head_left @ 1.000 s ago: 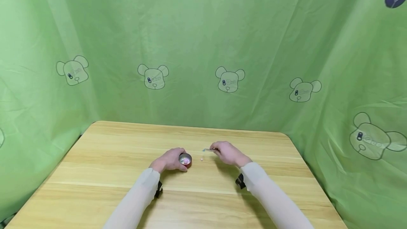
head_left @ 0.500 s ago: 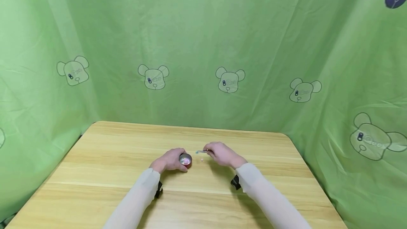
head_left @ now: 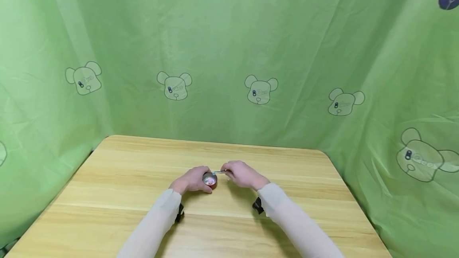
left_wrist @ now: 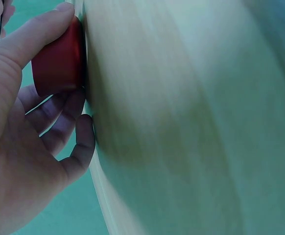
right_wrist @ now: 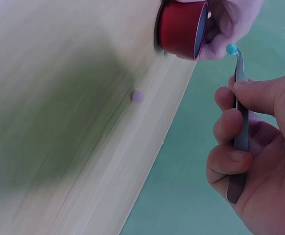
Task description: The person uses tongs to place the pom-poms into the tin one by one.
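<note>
My left hand [head_left: 195, 178] holds a small round red tin [left_wrist: 59, 58] on the table, thumb on one side and fingers on the other. Pale and pink bits lie inside the tin, seen from above in the head view. In my right hand [head_left: 242, 173] are bent-tip metal tweezers [right_wrist: 241, 117], gripped between thumb and curled fingers. A small turquoise bead [right_wrist: 231, 49] is pinched at their tips, beside the tin's rim in the right wrist view. A pink bead [right_wrist: 138, 96] lies on the table near the tin.
The wooden table [head_left: 107, 194] stretches out around both hands. Green curtains [head_left: 215, 51] with bear-head prints hang behind it and along its sides.
My right hand has moved left, bringing the tweezers and turquoise bead from right of the pink bead to the tin's rim. The left hand and tin have stayed in place.
</note>
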Motion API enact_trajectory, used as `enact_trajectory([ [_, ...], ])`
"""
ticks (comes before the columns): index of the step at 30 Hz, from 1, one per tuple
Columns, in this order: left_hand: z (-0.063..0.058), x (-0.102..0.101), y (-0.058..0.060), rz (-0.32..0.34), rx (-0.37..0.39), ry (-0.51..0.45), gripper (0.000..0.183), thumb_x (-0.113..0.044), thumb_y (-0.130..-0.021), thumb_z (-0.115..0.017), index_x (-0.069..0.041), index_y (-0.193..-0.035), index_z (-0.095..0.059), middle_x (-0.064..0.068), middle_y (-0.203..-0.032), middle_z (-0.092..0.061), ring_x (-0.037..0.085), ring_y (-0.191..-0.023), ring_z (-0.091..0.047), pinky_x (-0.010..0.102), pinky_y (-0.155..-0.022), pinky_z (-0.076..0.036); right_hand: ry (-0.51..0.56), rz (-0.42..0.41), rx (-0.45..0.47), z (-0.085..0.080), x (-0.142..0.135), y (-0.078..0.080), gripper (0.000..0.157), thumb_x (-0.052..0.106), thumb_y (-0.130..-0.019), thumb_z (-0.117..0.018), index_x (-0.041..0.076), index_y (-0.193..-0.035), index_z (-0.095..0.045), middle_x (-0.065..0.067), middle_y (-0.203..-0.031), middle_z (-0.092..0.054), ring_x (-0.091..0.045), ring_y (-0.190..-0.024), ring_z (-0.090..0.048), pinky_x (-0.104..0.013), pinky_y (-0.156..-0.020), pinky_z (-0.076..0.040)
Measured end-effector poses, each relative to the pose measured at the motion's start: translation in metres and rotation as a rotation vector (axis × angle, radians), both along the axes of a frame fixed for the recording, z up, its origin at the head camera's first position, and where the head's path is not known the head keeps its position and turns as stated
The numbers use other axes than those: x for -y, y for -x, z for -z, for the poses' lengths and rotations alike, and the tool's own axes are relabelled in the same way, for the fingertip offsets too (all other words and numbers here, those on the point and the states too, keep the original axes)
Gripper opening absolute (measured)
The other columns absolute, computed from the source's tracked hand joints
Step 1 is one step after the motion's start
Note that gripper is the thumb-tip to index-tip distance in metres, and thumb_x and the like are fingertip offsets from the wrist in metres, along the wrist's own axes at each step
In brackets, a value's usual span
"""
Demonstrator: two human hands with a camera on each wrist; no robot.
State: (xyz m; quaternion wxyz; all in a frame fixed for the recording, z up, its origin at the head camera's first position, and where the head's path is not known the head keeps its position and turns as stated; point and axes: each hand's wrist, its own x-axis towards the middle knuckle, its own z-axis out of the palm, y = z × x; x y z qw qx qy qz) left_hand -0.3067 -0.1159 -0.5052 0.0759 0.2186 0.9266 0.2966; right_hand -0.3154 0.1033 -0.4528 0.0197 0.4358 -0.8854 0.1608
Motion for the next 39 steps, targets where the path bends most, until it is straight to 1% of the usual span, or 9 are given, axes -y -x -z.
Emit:
enact_trajectory([
  [8,0.0006,0.0006,0.0009,-0.002,-0.003,0.007,0.051,-0.032,-0.067,-0.085,-0.012,-0.104,-0.057,-0.003,-0.093,-0.059,0.014,-0.085,-0.056,0.035,-0.081,-0.045,-0.012,-0.010,0.006,0.0022,0.0081,0.0012,0.015,0.004,-0.093,-0.056,0.005,-0.104,-0.066,-0.005,-0.094,-0.066,-0.017,-0.086,-0.061,-0.034,-0.081,-0.050],
  [15,-0.0002,0.0006,0.0008,-0.001,-0.004,0.003,0.052,-0.031,-0.067,-0.085,-0.011,-0.105,-0.057,-0.003,-0.094,-0.059,0.015,-0.086,-0.056,0.036,-0.082,-0.045,-0.023,-0.008,-0.007,0.0050,0.0101,0.0023,0.015,0.004,-0.092,-0.056,0.006,-0.103,-0.066,-0.002,-0.094,-0.065,-0.017,-0.088,-0.062,-0.033,-0.082,-0.049],
  [26,0.0006,0.0008,0.0006,-0.001,0.012,-0.006,0.051,-0.031,-0.067,-0.085,-0.012,-0.105,-0.057,-0.004,-0.093,-0.059,0.015,-0.087,-0.056,0.036,-0.082,-0.045,-0.029,-0.003,-0.004,0.0045,0.0107,0.0020,0.014,0.005,-0.093,-0.056,0.007,-0.102,-0.066,-0.002,-0.094,-0.065,-0.017,-0.087,-0.061,-0.034,-0.081,-0.049],
  [39,0.0006,0.0003,-0.0004,0.000,-0.005,0.004,0.051,-0.030,-0.066,-0.086,-0.011,-0.103,-0.056,-0.002,-0.093,-0.060,0.015,-0.085,-0.055,0.035,-0.081,-0.045,-0.032,0.015,-0.003,0.0028,0.0113,0.0002,0.014,0.006,-0.093,-0.056,0.008,-0.103,-0.066,-0.001,-0.094,-0.065,-0.016,-0.087,-0.061,-0.034,-0.081,-0.049],
])
